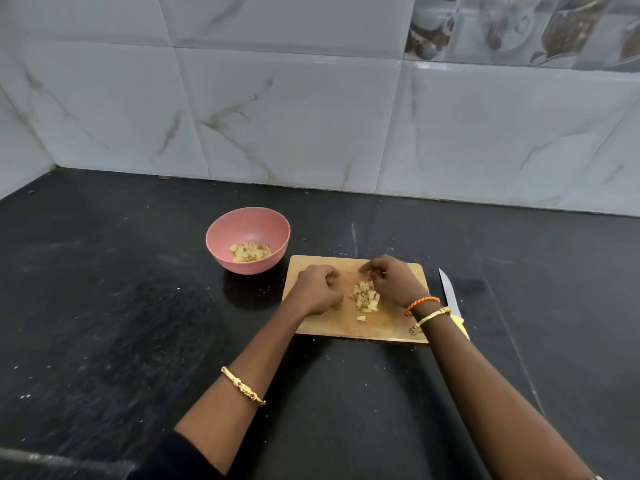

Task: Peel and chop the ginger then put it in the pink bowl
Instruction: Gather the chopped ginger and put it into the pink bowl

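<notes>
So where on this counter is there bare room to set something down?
Free: the dark counter left of the pink bowl, the strip between the cutting board and the tiled wall, and the near counter between the forearms. Crowded: the board, with both hands around the chopped ginger; the knife lies at its right edge.

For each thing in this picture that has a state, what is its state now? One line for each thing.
Pink bowl: upright on the counter, partly filled with chopped ginger.
Cutting board: flat on the counter, right of the bowl.
Ginger pile: chopped, on the board between the hands.
Knife: set down on the counter, right of the board.
Left hand: fingers curled, on the board.
Right hand: fingers curled beside the pile.
</notes>
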